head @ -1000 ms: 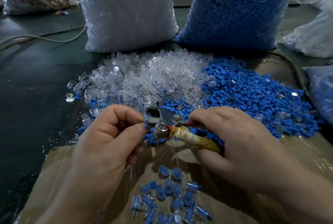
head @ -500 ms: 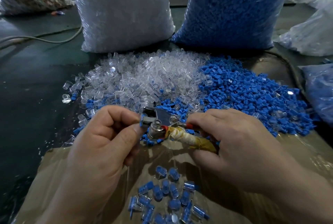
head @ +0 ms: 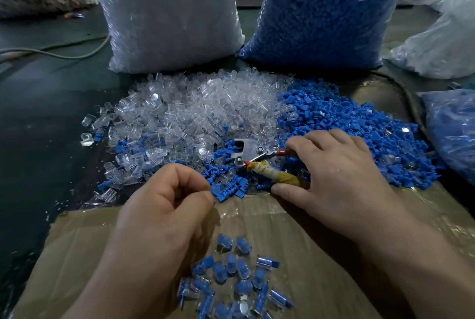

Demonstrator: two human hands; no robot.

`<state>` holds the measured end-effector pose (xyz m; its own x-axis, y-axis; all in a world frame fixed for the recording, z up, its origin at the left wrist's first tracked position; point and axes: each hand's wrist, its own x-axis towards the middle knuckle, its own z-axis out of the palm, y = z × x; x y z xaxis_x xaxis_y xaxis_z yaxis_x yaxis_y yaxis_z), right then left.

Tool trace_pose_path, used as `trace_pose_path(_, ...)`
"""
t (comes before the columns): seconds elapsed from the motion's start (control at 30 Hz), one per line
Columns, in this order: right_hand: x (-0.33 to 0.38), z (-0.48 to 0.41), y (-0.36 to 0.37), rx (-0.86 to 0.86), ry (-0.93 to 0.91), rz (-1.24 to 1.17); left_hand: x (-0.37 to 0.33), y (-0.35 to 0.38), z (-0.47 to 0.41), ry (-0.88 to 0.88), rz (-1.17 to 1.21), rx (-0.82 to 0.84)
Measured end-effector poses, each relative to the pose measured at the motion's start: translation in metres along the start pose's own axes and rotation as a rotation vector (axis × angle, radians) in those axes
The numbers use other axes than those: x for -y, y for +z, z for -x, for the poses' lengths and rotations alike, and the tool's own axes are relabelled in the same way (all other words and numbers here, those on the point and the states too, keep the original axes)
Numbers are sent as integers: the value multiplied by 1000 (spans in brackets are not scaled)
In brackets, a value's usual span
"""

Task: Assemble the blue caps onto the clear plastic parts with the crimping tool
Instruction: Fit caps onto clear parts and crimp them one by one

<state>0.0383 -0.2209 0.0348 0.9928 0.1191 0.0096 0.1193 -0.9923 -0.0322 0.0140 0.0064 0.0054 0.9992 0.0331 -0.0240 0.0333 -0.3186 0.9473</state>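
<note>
right hand [head: 339,177] grips the crimping tool [head: 248,151] lying left-right, head aimed at the left hand [head: 164,205] — which looks to be pinching a blue cap [head: 218,190] at the far edge of the cardboard [head: 295,228]

Right hand [head: 341,182] grips the taped handles of the metal crimping tool [head: 250,154] on the heap of small blue plastic caps [head: 334,113], left hand [head: 164,205] pinching a blue cap [head: 215,188] at its edge.

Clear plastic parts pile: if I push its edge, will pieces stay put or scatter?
Probably scatter: the clear plastic parts lie loosely heaped, with strays at the left. Rounded ends suggest rolling. Glossy surfaces look slippery.
</note>
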Motion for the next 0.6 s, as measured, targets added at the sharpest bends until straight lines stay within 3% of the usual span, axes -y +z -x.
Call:
trace_pose_path(0.1,9,7,-4,-136,-57,-91,-1,5,4,40,-18,-10)
trace_pose_path(0.2,34,21,-6,-311,-260,-225,2,10,8,145,-113,-34)
trace_pose_path(0.3,46,25,-1,-257,-398,-228,2,11,11,224,-148,-40)
trace_pose_path(0.43,42,26,-3,-192,-378,-263,-4,11,16,264,-145,5)
trace_pose_path(0.6,43,27,-2,-251,-438,-303,-8,7,13,262,-76,-39)
